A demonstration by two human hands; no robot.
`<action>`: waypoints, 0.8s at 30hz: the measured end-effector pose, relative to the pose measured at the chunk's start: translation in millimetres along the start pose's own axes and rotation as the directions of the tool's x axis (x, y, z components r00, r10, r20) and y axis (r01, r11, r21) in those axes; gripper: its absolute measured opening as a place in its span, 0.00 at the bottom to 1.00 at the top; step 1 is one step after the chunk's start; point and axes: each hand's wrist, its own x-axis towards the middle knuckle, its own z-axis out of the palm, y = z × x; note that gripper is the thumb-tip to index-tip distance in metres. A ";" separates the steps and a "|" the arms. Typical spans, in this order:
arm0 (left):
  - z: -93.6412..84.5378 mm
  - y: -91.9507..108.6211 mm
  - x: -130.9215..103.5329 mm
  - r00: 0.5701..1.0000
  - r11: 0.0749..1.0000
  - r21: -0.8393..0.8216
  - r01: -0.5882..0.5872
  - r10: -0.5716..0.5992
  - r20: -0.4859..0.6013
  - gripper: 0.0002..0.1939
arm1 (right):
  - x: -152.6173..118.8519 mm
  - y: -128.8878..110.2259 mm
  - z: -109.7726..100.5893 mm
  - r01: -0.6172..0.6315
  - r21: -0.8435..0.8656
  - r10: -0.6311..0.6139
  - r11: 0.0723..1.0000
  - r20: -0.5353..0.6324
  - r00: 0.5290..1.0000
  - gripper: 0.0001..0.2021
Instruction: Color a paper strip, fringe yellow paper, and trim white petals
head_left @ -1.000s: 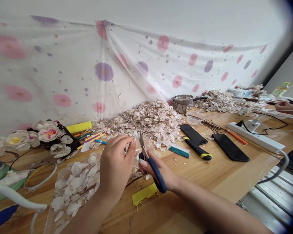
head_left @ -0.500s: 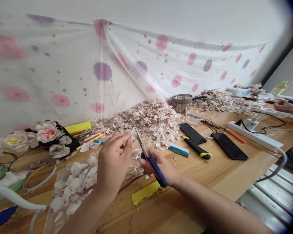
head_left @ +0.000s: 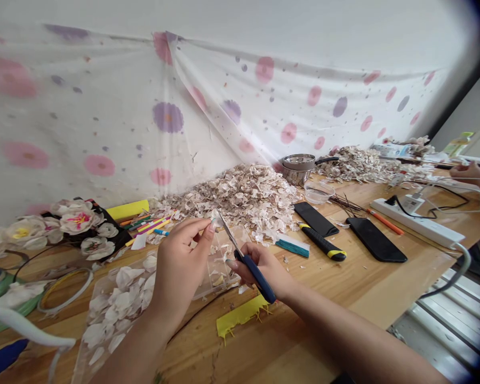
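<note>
My left hand [head_left: 181,260] is closed in a pinch, thumb against index finger, on a small whitish petal [head_left: 216,215] that is mostly hidden by the fingertips. My right hand [head_left: 271,273] grips dark blue-handled scissors [head_left: 259,277], their blades pointing up and away beside the petal. Beneath both hands lies a clear plastic compartment box [head_left: 214,276]. Loose white petals [head_left: 116,301] cover a clear tray [head_left: 80,349] at the lower left. Behind my hands rises a large heap of dried petals [head_left: 248,197].
A fringed yellow strip [head_left: 240,317] lies near the front. To the right are two black phones [head_left: 376,240], a utility knife [head_left: 323,242] and a white power strip [head_left: 418,221] with cables. Petal flowers [head_left: 80,221] stand left. Another person's hand [head_left: 472,176] shows at far right.
My left hand has shifted slightly left, away from the scissor blades. The scissors and my right hand have moved only a little.
</note>
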 end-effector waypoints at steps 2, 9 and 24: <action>-0.5 -0.1 0.9 1.000 1.000 -0.010 0.004 -0.004 0.007 0.09 | 0.1 -1.2 -0.4 -0.003 0.006 0.003 1.000 0.008 1.000 0.24; -2.9 -3.8 1.6 0.999 0.998 -0.042 0.037 -0.037 0.018 0.09 | 0.3 -2.5 -4.1 -0.010 -0.029 0.010 1.000 0.000 1.000 0.23; -1.4 -11.2 5.8 0.991 0.979 -0.163 0.125 -0.114 0.070 0.11 | 0.0 -20.1 -24.6 -0.018 -0.156 0.029 0.988 0.072 0.997 0.22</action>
